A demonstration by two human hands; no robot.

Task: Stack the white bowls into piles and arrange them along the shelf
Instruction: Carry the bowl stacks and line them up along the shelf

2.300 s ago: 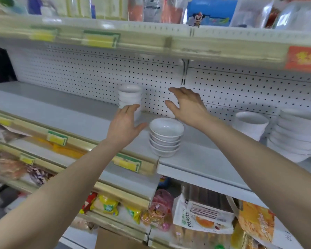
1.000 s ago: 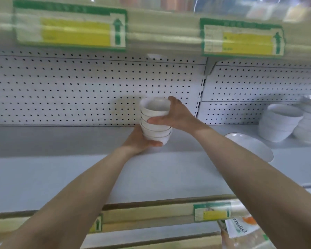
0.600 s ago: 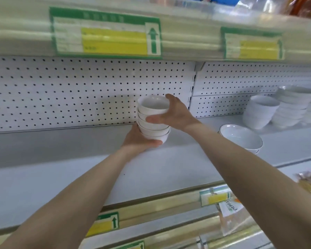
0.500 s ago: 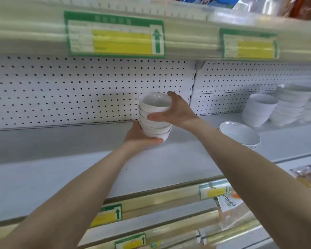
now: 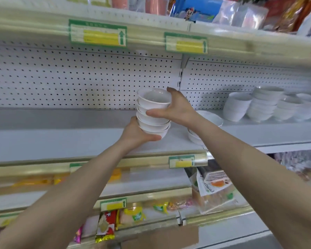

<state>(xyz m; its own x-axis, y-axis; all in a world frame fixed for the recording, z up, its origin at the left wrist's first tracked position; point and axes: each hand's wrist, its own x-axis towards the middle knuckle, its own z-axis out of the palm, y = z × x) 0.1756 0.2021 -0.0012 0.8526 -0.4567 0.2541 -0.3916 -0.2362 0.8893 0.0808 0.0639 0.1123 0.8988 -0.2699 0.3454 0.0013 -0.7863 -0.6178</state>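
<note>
A pile of several small white bowls (image 5: 153,112) hangs just above the grey shelf (image 5: 65,141), in front of the pegboard. My left hand (image 5: 136,133) cups the pile from below and from its left side. My right hand (image 5: 176,108) grips the upper bowls from the right, thumb across the front. Partly hidden behind my right forearm, a second short pile of wider bowls (image 5: 201,126) rests on the shelf. Further right stand taller piles of white bowls (image 5: 262,105).
A perforated white back panel (image 5: 79,79) closes the shelf behind. The shelf above, with green and yellow price tags (image 5: 98,34), overhangs close to the bowls. Lower shelves hold snack packets (image 5: 133,214) and a bagged box (image 5: 214,186).
Both hands took hold of the small pile and lifted it off the shelf. In the last second the grip has stayed the same while the camera pulled back and tilted down.
</note>
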